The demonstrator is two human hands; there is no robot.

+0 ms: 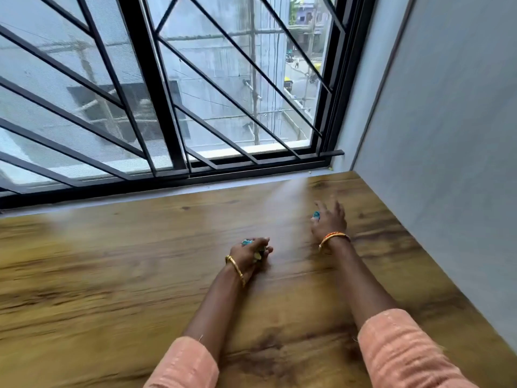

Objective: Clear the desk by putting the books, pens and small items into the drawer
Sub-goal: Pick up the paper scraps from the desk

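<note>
Desk (140, 261) brown woodgrain; sleeves (397, 348) peach; window grille (156, 107) black; wall (447, 135) pale grey.

On the brown wooden desk (140, 261), the left hand (249, 254) grips small blue-and-yellow items (247, 242); the right hand (328, 219) touches a small blue item (316, 214).

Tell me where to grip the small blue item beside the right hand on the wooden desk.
Pinch the small blue item across its sides, coming from above with the right hand, which is open right beside it. It looks small and low on the wooden desk, so a fingertip pinch probably suits. Blur hides its exact shape.
</note>
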